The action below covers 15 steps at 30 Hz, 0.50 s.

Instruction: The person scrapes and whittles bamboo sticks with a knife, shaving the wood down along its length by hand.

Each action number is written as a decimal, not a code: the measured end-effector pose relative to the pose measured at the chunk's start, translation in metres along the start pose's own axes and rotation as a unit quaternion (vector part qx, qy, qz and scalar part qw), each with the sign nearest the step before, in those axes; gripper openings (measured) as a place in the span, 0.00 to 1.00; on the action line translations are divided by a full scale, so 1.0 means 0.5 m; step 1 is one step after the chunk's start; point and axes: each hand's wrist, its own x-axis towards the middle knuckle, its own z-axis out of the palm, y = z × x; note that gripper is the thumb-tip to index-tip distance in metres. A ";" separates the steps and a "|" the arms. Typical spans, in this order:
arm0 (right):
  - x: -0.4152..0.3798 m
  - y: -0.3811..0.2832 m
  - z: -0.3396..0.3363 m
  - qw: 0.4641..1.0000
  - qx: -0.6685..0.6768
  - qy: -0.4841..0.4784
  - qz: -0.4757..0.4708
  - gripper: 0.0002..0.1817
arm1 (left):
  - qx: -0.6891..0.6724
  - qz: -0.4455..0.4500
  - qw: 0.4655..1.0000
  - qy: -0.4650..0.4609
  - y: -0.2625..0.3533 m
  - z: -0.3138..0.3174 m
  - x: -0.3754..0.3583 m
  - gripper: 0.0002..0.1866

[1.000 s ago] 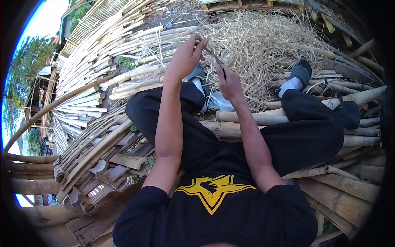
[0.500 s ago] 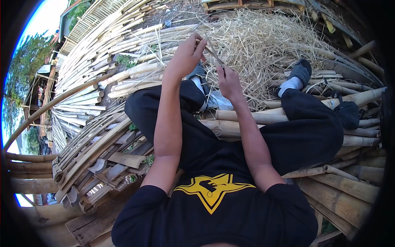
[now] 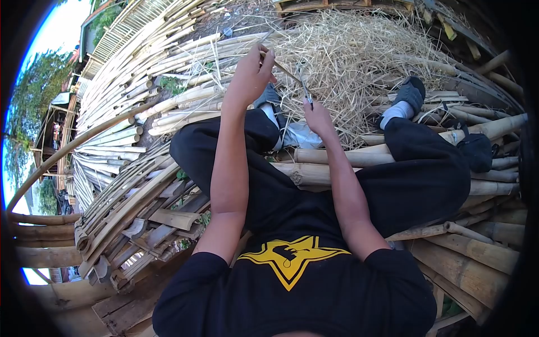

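My left hand [image 3: 251, 74] is raised above the left shoe, fingers curled around a thin bamboo strip [image 3: 288, 73]. The strip slants down and right from the fingertips. My right hand [image 3: 319, 117] grips a knife [image 3: 306, 90] by its dark handle, mostly hidden in the fist. Its narrow, shiny blade points up and overlaps the lower end of the strip in this view. Both forearms reach forward over my crossed, dark-trousered legs.
A heap of pale shavings [image 3: 348, 62] lies in front of me. Bamboo poles [image 3: 129, 92] are stacked at left, and split bamboo pieces [image 3: 135, 219] pile beside my left leg. Thick poles [image 3: 460, 264] lie at right. A dark pouch [image 3: 475, 153] is by my right knee.
My right hand has drawn back slightly down and to the right with the knife, so more blade shows. My left hand has shifted a little left, still holding the strip.
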 end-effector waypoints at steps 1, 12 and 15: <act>0.002 0.002 0.001 1.000 -0.002 0.002 0.007 0.30 | 0.000 0.001 1.000 -0.001 -0.002 0.002 0.001 0.15; -0.025 -0.072 -0.052 0.999 0.037 -0.024 -0.022 0.28 | -0.001 -0.088 0.989 0.117 0.002 0.017 0.004 0.16; -0.034 -0.088 -0.050 0.997 0.056 -0.027 -0.055 0.27 | -0.059 -0.128 0.983 0.118 0.001 0.012 0.004 0.13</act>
